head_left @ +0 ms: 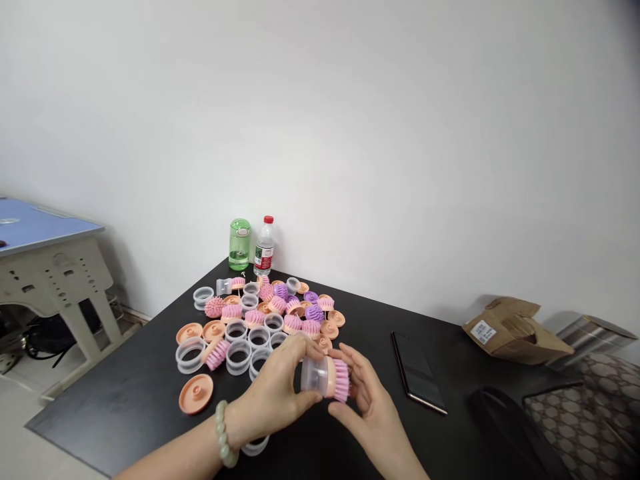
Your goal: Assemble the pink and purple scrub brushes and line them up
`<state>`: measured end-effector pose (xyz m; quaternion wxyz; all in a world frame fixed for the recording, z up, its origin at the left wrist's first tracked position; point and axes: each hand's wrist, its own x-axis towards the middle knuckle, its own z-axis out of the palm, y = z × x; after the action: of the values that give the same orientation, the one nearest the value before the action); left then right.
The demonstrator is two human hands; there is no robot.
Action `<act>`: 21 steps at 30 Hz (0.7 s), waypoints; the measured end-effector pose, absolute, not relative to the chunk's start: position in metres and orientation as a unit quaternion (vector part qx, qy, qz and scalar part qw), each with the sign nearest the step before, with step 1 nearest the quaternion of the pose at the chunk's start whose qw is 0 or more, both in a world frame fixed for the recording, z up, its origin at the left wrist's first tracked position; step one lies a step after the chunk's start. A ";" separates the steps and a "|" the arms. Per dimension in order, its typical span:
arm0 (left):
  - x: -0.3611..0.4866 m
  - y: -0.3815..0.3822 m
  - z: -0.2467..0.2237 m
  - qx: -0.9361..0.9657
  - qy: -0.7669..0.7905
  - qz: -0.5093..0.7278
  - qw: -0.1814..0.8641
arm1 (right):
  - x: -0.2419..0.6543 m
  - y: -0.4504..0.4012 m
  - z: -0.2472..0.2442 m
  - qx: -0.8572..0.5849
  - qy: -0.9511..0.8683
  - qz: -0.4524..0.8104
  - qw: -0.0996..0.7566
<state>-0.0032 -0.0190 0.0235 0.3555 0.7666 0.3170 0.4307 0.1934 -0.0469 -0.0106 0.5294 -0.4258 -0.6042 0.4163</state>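
Over the near part of the black table, my left hand [280, 383] is closed around a clear plastic ring [312, 375]. Against the ring's right side sits a brush head [341, 380] with a peach base and pink bristles, tilted so the bristles face right. My right hand [369, 400] curves around the bristle end, its fingers behind and its thumb below. Left of my hands lie loose clear rings [239, 357], peach round caps [196, 393] and more pink brush heads [217, 355]. My left forearm and hand partly cover another clear ring [255, 447].
A green bottle [239, 245] and a red-capped water bottle [265, 248] stand by the wall. Purple brush heads [315, 313] lie among the pieces. To the right are a phone [419, 373], a brown paper bag [517, 331] and a metallic cylinder [593, 337].
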 end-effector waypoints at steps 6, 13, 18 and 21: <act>-0.004 -0.018 0.022 0.796 0.301 0.438 0.289 | 0.195 -0.047 -0.013 -0.442 -0.586 0.451 0.507; -0.004 -0.016 0.019 0.807 0.279 0.438 0.280 | 0.200 -0.040 -0.018 -0.426 -0.561 0.473 0.529; -0.003 -0.016 0.020 0.809 0.279 0.438 0.276 | 0.199 -0.042 -0.019 -0.410 -0.582 0.438 0.548; -0.003 -0.016 0.018 0.844 0.243 0.416 0.236 | 0.196 -0.042 -0.019 -0.421 -0.578 0.443 0.541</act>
<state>-0.0026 -0.0159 0.0183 0.2357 0.8439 0.2426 0.4164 0.1957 -0.0417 -0.0188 0.5407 -0.4210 -0.5779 0.4432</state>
